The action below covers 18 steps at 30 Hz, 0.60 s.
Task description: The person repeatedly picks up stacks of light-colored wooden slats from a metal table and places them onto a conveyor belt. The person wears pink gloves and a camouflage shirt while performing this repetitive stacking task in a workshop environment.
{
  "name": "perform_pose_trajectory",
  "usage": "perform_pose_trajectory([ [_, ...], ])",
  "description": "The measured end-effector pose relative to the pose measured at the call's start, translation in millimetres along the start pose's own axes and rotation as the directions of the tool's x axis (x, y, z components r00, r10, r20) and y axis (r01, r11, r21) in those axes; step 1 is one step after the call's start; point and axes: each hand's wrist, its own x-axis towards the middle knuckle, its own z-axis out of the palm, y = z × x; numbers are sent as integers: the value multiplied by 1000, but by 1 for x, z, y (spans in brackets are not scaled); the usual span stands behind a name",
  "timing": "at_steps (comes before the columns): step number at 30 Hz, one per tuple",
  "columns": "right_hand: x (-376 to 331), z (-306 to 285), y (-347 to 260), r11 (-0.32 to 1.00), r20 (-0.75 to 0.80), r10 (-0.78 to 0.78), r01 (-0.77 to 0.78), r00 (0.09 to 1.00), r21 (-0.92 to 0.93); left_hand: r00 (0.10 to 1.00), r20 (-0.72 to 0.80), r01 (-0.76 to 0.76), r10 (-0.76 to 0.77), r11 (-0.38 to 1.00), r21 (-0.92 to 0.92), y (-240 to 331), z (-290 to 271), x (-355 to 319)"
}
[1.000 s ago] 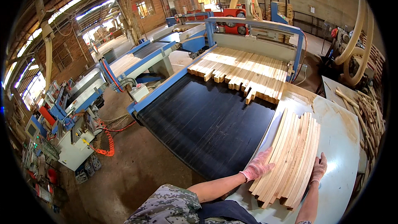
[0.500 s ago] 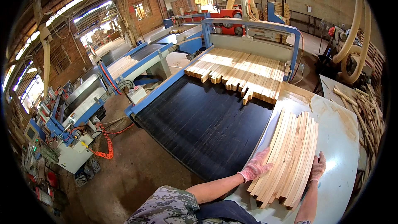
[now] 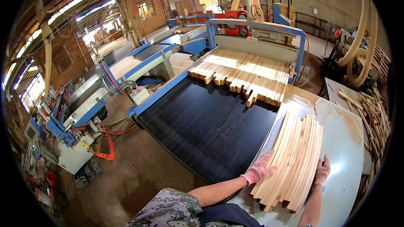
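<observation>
Flanking a row of wooden strips [image 3: 292,155] from both sides, the left hand [image 3: 259,170] and the right hand [image 3: 322,170], both gloved, are bracketing its outer edges, probably so that the loose pieces are lining up together. From a patterned sleeve [image 3: 172,205], the left forearm [image 3: 219,191] is slanting across to the strips; its fingers are lying open and partly spread against the left edge, not wrapping around anything. The right forearm [image 3: 312,209] is rising more steeply, its fingers nearly straight, pointing away from the person along the right edge; whether they are pressing on the wood is hard to tell. The strips are resting lengthwise on a pale surface [image 3: 343,143], their near ends sitting unevenly, just beside a black belt [image 3: 206,126]. Farther along, a wider row of strips [image 3: 248,73] is lying on the belt, near ends staggering, before a blue frame [image 3: 256,22]. To the right, wood scraps [image 3: 372,120] are heaping up. Beyond the frame, a red machine [image 3: 233,28] is standing.
</observation>
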Motion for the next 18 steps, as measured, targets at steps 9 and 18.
perform_pose_trajectory([
  [9, 2, -1, -1, 992, 71, 116, -118, 991, 35, 999, -17, -30, 30, 999, -23, -6, 2, -1],
  [18, 10, 7, 32, 1000, 33, 19, -18, 999, -11, 1000, 16, -16, 16, 1000, 10, -7, 5, 3],
])
